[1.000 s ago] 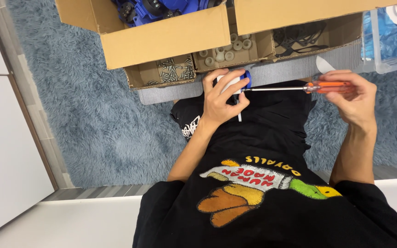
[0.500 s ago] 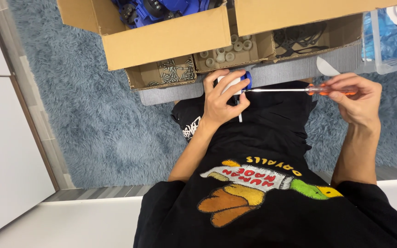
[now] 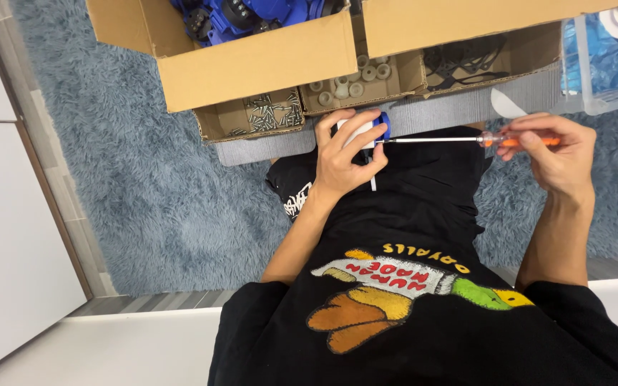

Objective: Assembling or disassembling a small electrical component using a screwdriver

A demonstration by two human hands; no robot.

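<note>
My left hand [image 3: 345,161] grips a small white and blue part [image 3: 366,129] over my lap, in front of the cardboard trays. A long screwdriver [image 3: 459,140] with an orange handle lies level, its tip meeting the part from the right. My right hand [image 3: 552,157] pinches the handle with the fingertips. My black printed shirt fills the lower part of the view.
A large cardboard box [image 3: 252,64] holds blue parts [image 3: 237,14]. Small open trays hold screws [image 3: 273,113], round pale pieces [image 3: 352,82] and black rings [image 3: 466,61]. A clear plastic bin [image 3: 609,64] stands at the right. Blue shaggy rug [image 3: 144,186] lies left, with white cabinet fronts [image 3: 8,236] beyond.
My right hand has shifted its fingers along the orange handle, as if turning it. The left hand and the part stay in place.
</note>
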